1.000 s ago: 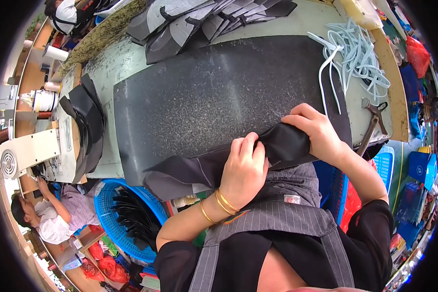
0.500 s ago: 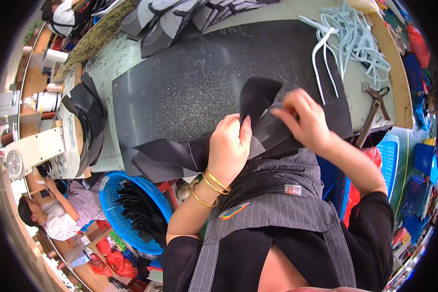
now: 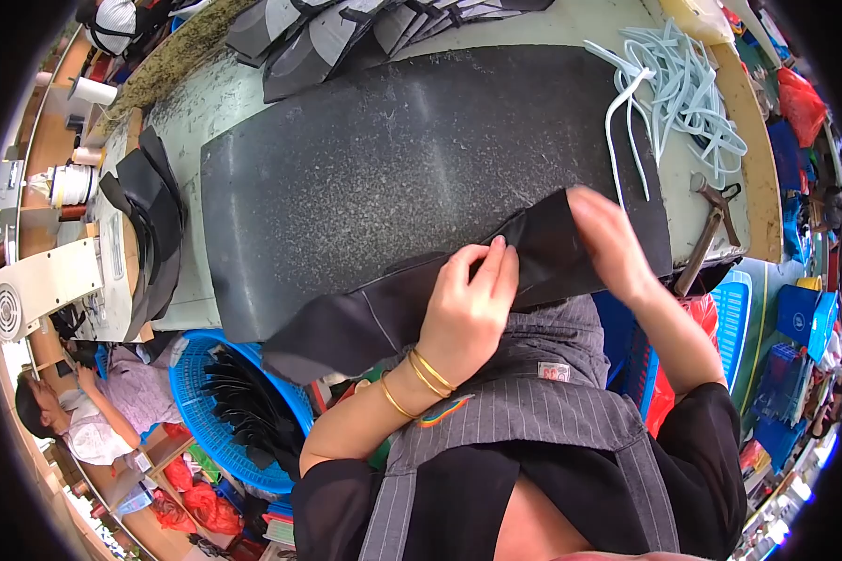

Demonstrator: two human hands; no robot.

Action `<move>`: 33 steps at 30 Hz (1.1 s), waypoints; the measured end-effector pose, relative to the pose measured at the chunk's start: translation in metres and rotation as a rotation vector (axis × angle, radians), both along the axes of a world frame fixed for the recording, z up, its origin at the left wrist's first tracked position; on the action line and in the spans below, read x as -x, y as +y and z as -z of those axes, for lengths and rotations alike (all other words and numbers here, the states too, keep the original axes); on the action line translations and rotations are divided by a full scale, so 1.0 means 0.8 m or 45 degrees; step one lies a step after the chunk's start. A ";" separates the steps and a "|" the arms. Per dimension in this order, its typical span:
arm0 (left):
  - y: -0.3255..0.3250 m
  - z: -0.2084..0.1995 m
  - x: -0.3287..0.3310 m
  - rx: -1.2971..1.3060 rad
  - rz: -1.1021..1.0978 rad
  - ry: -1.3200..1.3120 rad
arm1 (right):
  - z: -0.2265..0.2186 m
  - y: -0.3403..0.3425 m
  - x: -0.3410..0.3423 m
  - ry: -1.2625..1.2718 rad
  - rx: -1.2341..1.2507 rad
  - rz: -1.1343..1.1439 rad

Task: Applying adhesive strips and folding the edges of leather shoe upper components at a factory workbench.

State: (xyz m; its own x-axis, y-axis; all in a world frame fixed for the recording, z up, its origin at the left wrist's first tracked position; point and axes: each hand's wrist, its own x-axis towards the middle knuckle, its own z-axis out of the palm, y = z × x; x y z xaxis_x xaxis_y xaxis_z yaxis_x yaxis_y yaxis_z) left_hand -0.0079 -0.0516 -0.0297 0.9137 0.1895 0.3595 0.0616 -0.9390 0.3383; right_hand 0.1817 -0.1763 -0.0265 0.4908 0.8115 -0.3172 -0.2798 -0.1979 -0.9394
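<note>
Black panel (image 3: 346,332) runs from left of the left hand (image 3: 471,299), which pinches it, to the right hand (image 3: 611,238), blurred, grip unclear; probably edge-folding, next calling for 2 evenly tensioning hands.

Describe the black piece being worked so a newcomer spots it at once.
Find the big dark mat; the black piece lies along its near edge. The left hand is on it, the right hand at its right end. A thin pale line crosses it; unlike the dark pieces in the blue basket, it is in hand.
</note>
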 end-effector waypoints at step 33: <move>0.041 -0.036 0.078 -0.023 0.218 0.103 | -0.033 0.020 0.045 -1.778 -0.282 -0.899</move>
State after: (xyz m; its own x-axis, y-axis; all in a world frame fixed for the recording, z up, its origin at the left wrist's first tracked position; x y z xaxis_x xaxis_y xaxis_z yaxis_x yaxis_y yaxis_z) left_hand -0.0702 -0.0192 -0.0012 0.9580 0.0228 0.2857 -0.0734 -0.9441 0.3215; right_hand 0.1457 -0.1599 -0.0005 -0.1990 0.9605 0.1944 0.8809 0.2622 -0.3939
